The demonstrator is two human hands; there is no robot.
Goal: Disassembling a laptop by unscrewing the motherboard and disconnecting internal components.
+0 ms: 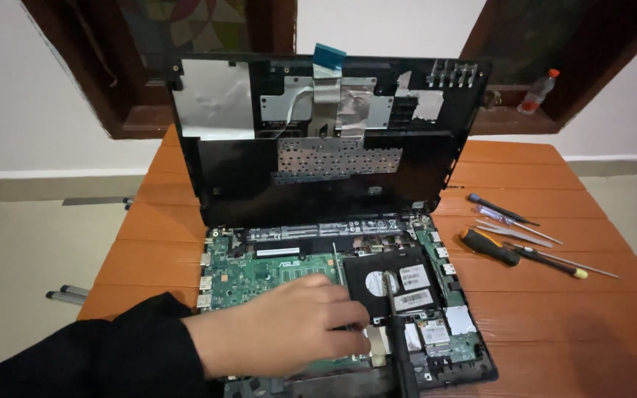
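While our left hand (282, 324) pinches one black tool (399, 346) with its fingers (352, 313) over one opened laptop (333, 295), four screwdrivers (525, 239) lie on the counter (554, 309).

One head-worn camera is looking forward and down from close above the table (554, 324), facing the opened laptop (333, 221) at centre, the wall and window frames filling the top.
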